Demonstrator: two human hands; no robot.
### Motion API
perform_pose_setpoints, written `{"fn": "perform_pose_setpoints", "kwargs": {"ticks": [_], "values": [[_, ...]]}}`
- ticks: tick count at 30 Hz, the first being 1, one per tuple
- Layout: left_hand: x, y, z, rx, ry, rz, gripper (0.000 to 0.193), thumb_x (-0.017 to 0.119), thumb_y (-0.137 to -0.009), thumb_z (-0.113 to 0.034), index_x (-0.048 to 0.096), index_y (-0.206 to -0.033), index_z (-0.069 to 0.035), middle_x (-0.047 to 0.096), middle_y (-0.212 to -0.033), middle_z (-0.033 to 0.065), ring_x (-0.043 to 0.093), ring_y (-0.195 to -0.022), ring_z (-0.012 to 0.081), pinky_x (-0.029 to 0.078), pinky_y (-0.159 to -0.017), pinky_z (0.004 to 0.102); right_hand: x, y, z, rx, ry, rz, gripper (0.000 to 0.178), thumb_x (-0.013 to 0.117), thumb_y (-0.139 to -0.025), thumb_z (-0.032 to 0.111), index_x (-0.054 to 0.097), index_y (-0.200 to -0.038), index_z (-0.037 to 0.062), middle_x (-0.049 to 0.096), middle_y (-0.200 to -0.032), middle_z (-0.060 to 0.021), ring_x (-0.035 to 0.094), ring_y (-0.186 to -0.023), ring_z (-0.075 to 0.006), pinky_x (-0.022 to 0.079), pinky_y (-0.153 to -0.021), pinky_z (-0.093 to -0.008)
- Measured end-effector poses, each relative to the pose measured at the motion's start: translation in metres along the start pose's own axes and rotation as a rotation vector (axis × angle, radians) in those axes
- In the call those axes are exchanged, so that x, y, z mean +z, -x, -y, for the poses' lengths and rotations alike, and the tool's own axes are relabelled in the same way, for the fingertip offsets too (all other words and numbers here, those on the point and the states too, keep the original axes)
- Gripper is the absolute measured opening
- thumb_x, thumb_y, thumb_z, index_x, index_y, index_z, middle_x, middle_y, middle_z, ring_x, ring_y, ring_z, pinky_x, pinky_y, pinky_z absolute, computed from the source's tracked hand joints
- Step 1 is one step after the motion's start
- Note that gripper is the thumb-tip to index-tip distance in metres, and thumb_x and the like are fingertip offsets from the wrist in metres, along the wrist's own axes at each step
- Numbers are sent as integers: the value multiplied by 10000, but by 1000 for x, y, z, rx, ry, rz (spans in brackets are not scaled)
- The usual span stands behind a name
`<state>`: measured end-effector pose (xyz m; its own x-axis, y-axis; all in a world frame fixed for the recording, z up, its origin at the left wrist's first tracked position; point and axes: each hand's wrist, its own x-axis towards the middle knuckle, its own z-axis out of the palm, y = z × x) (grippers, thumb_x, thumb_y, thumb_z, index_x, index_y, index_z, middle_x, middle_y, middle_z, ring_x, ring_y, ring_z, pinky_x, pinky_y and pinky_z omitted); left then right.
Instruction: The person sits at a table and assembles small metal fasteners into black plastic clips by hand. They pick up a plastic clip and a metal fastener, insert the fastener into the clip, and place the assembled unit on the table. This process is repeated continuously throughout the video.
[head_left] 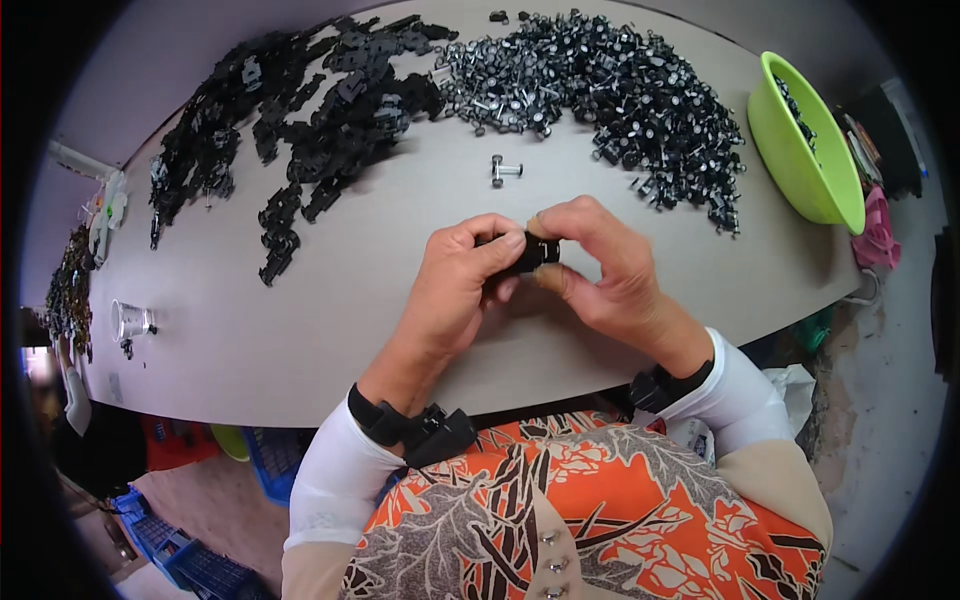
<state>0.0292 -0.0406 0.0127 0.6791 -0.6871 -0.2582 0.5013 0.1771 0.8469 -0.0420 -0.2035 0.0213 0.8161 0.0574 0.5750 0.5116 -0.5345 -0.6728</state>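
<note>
Over the middle of the table, my left hand (455, 275) is closed round a small black plastic part (541, 252), its thumb lying along the top. My right hand (615, 265) pinches the right end of the same part between thumb and fingers. Much of the part is hidden by the fingers. Just beyond my hands lie a couple of small wheel-and-axle pieces (504, 171), with dark wheels and silvery axles. A large heap of similar wheel-and-axle pieces (640, 100) spreads across the far side. To its left is a heap of flat black plastic parts (345, 130).
A lime-green basin (800, 165) with dark pieces inside stands at the right edge. At the left are a clear plastic cup (130, 319) and a heap of small mixed-colour items (70, 290) near another person's arm (75, 395). Blue crates (190, 560) sit below the table.
</note>
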Motion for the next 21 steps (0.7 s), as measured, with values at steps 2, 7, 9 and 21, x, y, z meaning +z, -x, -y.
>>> {"fn": "perform_pose_setpoints", "kwargs": {"ticks": [2,7,9,21], "values": [[-3,-1,0,-34,-19,-12,138,588,-885,-163,619,-827,-41,569,-677,-3,495,-509,57,329,-434,185,3,1,3,24,34,18,407,713,-675,-63,580,-1050,23,587,-905,-128,601,-816,-292,493,-687,-347],[-9,-3,-5,-35,-11,-97,107,565,-868,-99,592,-817,-8,617,-736,69,580,-516,120,455,-423,221,-21,-25,-20,208,54,171,270,657,-729,-16,603,-993,7,592,-931,-115,615,-840,-286,498,-697,-338],[-12,-3,-5,-21,-2,-161,91,568,-869,-84,586,-837,0,621,-747,82,594,-525,133,490,-434,236,-28,-45,-50,230,245,105,223,628,-740,-16,612,-961,3,597,-943,-120,619,-831,-296,499,-686,-342],[-12,-5,-2,-71,32,-169,151,595,-895,-126,585,-953,13,639,-824,105,648,-587,163,560,-497,259,-33,-40,-70,568,-322,-41,113,639,-758,-26,607,-864,-7,557,-792,-11,527,-642,-53,441,-572,-235]]}}
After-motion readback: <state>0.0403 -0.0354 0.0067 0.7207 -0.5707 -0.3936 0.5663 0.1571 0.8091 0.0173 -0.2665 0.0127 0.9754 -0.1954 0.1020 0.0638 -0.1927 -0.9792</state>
